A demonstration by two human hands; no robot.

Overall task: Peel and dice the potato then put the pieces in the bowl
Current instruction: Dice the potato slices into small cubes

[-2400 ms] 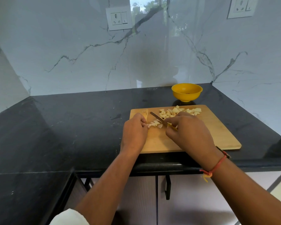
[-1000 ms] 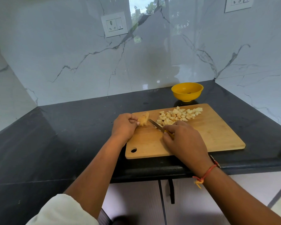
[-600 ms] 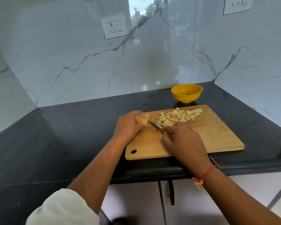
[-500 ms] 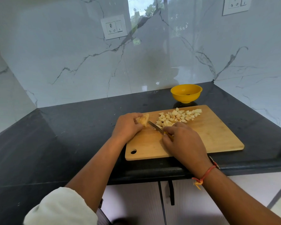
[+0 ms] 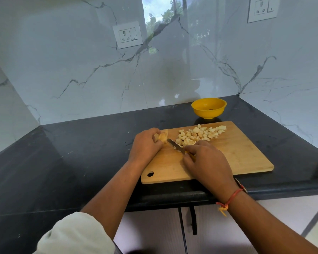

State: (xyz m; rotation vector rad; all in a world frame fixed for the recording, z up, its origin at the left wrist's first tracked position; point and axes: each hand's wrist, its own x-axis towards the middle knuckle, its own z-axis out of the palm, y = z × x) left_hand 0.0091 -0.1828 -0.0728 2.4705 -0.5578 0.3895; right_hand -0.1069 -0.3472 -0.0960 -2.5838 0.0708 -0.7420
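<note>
Head view, single frame.

- Wooden cutting board (image 5: 242, 156) lies on the black countertop (image 5: 77, 147), its near edge close to the counter's front edge. The hanging hole is at the board's near left corner.
- Left hand (image 5: 145, 146) is at the board's far left corner. Its fingers are curled close together round an uncut potato piece (image 5: 163, 136). The piece pokes out on the thumb side and sits on the board's left edge.
- Right hand (image 5: 208, 162) is over the middle of the board. Its fingers are folded tight over the knife handle, which is almost wholly hidden; only a sliver of yellow shows.
- Knife (image 5: 175, 144): the blade angles toward the far left, with the tip just beside the potato piece. Cannot tell whether the edge touches it.
- Diced potato (image 5: 200, 135) lies in a loose heap along the board's far edge, running from the blade toward the far right. A few cubes touch the blade.
- Yellow bowl (image 5: 208, 109) stands on the counter just beyond the board's far edge, near the back wall. A small dark speck lies inside, too small to identify.
- A red thread (image 5: 232, 197) is tied on the right wrist, and a pale sleeve (image 5: 75, 235) is rolled up on the left arm.
</note>
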